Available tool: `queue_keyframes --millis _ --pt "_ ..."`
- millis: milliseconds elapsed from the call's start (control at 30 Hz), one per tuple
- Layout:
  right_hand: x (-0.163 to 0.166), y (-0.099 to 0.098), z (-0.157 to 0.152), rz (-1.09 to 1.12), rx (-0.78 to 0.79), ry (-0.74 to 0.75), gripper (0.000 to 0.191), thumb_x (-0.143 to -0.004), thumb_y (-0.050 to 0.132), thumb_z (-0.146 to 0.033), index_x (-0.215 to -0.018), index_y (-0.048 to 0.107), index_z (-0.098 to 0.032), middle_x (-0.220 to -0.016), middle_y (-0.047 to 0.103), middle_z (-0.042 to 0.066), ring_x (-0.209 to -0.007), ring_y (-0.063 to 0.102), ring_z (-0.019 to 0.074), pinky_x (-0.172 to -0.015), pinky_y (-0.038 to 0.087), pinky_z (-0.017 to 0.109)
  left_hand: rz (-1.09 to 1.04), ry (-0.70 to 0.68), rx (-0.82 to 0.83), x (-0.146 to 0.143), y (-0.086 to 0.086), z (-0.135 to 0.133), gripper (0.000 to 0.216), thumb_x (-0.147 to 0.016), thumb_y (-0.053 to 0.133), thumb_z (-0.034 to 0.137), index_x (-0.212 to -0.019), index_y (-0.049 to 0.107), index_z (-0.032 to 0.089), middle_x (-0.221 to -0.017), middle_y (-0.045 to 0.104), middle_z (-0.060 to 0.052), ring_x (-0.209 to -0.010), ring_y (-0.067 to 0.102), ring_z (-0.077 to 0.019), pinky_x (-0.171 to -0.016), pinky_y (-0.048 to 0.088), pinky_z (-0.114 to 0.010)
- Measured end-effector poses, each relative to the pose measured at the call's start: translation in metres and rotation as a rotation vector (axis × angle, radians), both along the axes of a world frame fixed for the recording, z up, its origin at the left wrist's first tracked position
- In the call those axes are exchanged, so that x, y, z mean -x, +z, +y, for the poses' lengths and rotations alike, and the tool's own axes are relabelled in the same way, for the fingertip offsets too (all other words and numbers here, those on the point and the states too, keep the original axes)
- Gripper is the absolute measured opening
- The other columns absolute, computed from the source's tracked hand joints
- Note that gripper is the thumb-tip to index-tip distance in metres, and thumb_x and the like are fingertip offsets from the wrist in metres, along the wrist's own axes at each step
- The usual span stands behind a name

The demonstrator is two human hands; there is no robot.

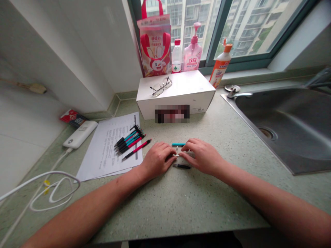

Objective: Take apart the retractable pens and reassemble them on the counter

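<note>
My left hand (pixel 157 159) and my right hand (pixel 202 155) rest on the green speckled counter (pixel 181 199), fingertips meeting over a small thin white pen part (pixel 176 155) that both pinch. A teal pen barrel (pixel 178 144) lies just beyond the fingers. A black pen piece (pixel 181 166) lies on the counter just in front of them. To the left, a bundle of several teal, red and black pens (pixel 129 139) lies on printed paper sheets (pixel 111 148), with one red pen (pixel 137 150) apart from it.
A white box (pixel 186 91) with glasses (pixel 160 86) on it stands behind. A bag, a water bottle, pink soap and an orange-capped bottle line the window sill. A steel sink (pixel 289 127) fills the right. A power bank (pixel 80 134) and white cable (pixel 51 189) lie left.
</note>
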State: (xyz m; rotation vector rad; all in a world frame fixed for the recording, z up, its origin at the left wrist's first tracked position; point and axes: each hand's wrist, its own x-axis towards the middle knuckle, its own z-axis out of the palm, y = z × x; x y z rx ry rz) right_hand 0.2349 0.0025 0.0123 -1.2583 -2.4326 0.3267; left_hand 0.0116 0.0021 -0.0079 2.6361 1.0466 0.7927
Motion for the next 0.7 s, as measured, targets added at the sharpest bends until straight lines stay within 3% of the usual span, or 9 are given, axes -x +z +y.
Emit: queue_keyframes --millis 300,533,700 --pt "-0.001 -0.009 0.008 -0.024 -0.128 -0.060 0.020 -0.099 0.054 -0.025 -0.106 0.071 -0.017 -0.095 0.068 0.009 -0.091 0.062 0.0226 -0.079 0.048 0.035 0.000 0.107 -0.068 -0.006 -0.002 0.009 0.023 -0.099 0.056 0.025 -0.117 0.069 0.019 -0.096 0.067 -0.008 -0.090 0.058 -0.0221 -0.082 0.049 -0.038" --pt "0.002 -0.013 0.017 -0.127 -0.137 -0.040 0.019 -0.098 0.058 -0.024 -0.103 0.075 -0.018 -0.093 0.068 0.010 -0.090 0.060 0.0238 -0.078 0.048 0.036 0.010 0.112 -0.064 -0.008 -0.007 0.015 0.013 -0.096 0.063 0.027 -0.100 0.074 0.021 -0.092 0.066 -0.006 -0.087 0.056 -0.0206 -0.079 0.048 -0.035" --pt "0.000 -0.014 0.018 -0.136 -0.169 -0.021 0.020 -0.098 0.053 -0.022 -0.097 0.073 -0.016 -0.094 0.068 0.012 -0.089 0.059 0.0244 -0.078 0.047 0.038 -0.057 0.095 -0.031 -0.008 -0.004 0.011 0.011 -0.097 0.059 0.023 -0.094 0.068 0.016 -0.093 0.068 -0.006 -0.089 0.060 -0.0214 -0.082 0.050 -0.037"
